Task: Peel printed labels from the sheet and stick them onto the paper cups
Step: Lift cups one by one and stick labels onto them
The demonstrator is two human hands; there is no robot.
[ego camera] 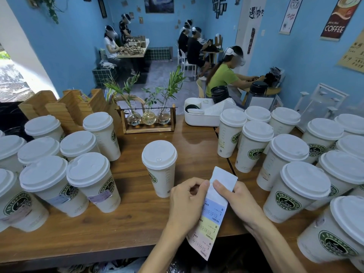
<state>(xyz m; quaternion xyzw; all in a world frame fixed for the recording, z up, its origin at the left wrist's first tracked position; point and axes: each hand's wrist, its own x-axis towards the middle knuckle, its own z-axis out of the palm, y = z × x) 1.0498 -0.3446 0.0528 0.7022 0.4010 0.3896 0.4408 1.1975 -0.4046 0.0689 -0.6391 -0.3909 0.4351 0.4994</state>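
Even indoor light, sharp centre.
Daylight blown out at doorway (11, 71), soft sheen on tabletop (126, 217), wide-angle bending and slight blur at edges.

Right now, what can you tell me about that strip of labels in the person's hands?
The label sheet is a long, narrow paper strip held over the table's near edge. Its upper part is blank white and bends back at the top; below run printed labels in blue, yellow, green and pink bands with small text and barcodes. The left hand and right hand both pinch it near the top; the lower end hangs free.
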